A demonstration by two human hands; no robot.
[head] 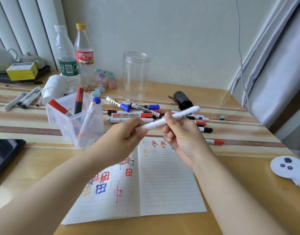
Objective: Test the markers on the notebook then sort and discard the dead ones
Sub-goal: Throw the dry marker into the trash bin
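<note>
white marker [169,119] held in the air above the open notebook [162,184], between both hands: left hand [127,139] pinches its lower-left end, right hand [181,133] grips mid-barrel. behind it, loose marker pile [134,112] on the striped table [239,133]; clear bin [74,121] with markers to the left, empty clear jar [135,77] behind. long axis runs lower-left to upper-right, far end toward the black roll [182,100].

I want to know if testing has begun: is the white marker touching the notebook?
Apart. The head view shows the white marker held level in both hands, left hand and right hand, well above the notebook, its visible end not on the page.
</note>
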